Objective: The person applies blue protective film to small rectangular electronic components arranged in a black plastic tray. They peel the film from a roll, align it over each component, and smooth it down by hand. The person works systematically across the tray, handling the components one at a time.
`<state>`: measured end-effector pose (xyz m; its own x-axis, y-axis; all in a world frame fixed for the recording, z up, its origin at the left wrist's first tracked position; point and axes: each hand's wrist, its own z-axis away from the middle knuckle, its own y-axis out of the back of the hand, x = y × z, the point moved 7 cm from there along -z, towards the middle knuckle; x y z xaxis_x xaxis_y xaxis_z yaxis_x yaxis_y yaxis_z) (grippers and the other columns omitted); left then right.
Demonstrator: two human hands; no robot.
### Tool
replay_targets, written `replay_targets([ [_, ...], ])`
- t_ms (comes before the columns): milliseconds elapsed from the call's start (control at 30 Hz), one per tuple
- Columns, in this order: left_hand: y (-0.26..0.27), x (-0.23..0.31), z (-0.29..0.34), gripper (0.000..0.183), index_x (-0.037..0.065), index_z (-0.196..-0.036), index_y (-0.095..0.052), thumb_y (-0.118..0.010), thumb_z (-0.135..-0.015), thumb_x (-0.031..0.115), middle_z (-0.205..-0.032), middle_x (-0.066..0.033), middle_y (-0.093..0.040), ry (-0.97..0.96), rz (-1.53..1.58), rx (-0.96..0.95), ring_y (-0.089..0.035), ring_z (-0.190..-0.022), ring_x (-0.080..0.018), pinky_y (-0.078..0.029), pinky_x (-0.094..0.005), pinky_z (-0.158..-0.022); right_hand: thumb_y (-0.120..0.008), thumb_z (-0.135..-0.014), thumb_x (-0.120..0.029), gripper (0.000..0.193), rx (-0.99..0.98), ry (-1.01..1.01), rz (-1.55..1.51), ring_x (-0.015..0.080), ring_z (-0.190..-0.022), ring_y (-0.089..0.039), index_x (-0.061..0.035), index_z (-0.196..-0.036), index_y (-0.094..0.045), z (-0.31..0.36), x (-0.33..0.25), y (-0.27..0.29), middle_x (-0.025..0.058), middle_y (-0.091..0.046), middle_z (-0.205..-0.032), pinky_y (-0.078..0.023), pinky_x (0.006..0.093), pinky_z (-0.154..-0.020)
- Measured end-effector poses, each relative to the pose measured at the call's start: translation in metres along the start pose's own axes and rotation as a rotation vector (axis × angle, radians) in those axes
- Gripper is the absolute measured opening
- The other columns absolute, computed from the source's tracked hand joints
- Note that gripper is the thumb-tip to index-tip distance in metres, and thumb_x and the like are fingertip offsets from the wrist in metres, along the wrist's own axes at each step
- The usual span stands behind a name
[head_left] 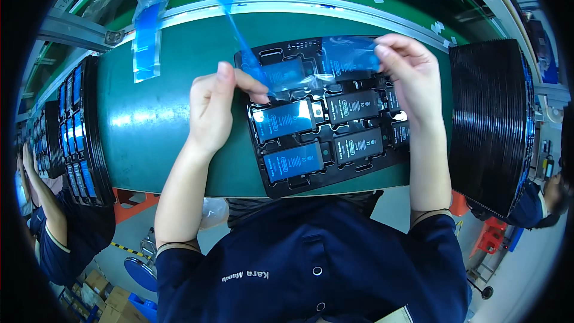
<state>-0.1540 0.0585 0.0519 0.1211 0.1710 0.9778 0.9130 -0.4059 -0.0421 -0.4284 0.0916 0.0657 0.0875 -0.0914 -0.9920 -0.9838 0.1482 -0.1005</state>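
A black moulded tray (299,186) lies tilted on the green work surface, with several flat black battery packs (357,145) in its pockets. Glossy blue film covers the packs in the left column, such as the lower-left battery (293,161). My right hand (414,72) pinches the edge of a blue film piece (350,58) over the tray's far side. The fingertips of my left hand (218,104) close at the tray's left edge on a thin blue film strip (244,45), which rises away from me. Clear film stretches between both hands.
A tall stack of black trays (484,119) stands at the right, and another tray stack (89,137) with blue-covered packs at the left. A clear strip with blue film (147,48) hangs over the far metal rail (257,7). Other people work at both sides.
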Motion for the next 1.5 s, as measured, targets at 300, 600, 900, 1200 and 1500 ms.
replay_targets([
  [300, -0.004, -0.017, 0.001, 0.019, -0.003, -0.104, -0.060, -0.064, -0.086, -0.004, -0.093, -0.0068, -0.065, 0.201, -0.008, -0.031, -0.062, -0.080, -0.0107, -0.050, -0.0230, -0.073, -0.071, -0.081, 0.002, 0.029, 0.119, -0.136, 0.203, 0.0070, -0.074, -0.064, 0.0041, -0.109, -0.065, 0.003, 0.034, 0.017, 0.0054, -0.068, -0.089, -0.051, 0.0187, -0.064],
  [600, -0.008, -0.009, -0.002, 0.042, 0.002, -0.128, -0.054, -0.063, -0.087, -0.003, -0.101, -0.0067, -0.066, 0.154, 0.019, 0.044, -0.063, -0.083, -0.0107, -0.053, -0.0249, -0.075, -0.074, -0.079, 0.000, 0.028, 0.071, -0.203, 0.309, 0.0065, -0.075, -0.064, 0.0035, -0.106, -0.066, 0.000, 0.037, 0.021, 0.0072, -0.069, -0.088, -0.050, 0.0177, -0.063],
  [900, -0.002, -0.017, 0.000, 0.033, 0.004, -0.124, -0.060, -0.063, -0.091, 0.006, -0.079, 0.0015, -0.063, 0.207, -0.056, 0.083, -0.052, -0.071, -0.0021, -0.039, -0.0165, -0.064, -0.075, -0.079, -0.001, 0.027, 0.065, -0.233, 0.303, 0.0068, -0.074, -0.063, 0.0028, -0.104, -0.067, -0.002, 0.038, 0.019, 0.0079, -0.069, -0.087, -0.050, 0.0178, -0.063],
  [1200, 0.000, -0.018, 0.000, 0.032, 0.004, -0.122, -0.061, -0.064, -0.090, 0.004, -0.070, 0.0068, -0.053, 0.200, -0.130, 0.051, -0.042, -0.064, -0.0001, -0.032, -0.0164, -0.058, -0.075, -0.078, -0.001, 0.027, 0.069, -0.217, 0.316, 0.0066, -0.073, -0.063, 0.0027, -0.104, -0.067, -0.002, 0.039, 0.019, 0.0072, -0.069, -0.086, -0.050, 0.0178, -0.062],
  [1500, 0.003, -0.014, -0.001, 0.024, 0.003, -0.114, -0.067, -0.063, -0.090, 0.004, -0.085, 0.0006, -0.065, 0.144, -0.198, 0.089, -0.054, -0.074, -0.0023, -0.041, -0.0165, -0.066, -0.071, -0.079, 0.000, 0.024, 0.077, -0.160, 0.406, 0.0042, -0.069, -0.062, 0.0033, -0.103, -0.068, 0.000, 0.037, 0.018, 0.0046, -0.068, -0.083, -0.051, 0.0172, -0.063],
])
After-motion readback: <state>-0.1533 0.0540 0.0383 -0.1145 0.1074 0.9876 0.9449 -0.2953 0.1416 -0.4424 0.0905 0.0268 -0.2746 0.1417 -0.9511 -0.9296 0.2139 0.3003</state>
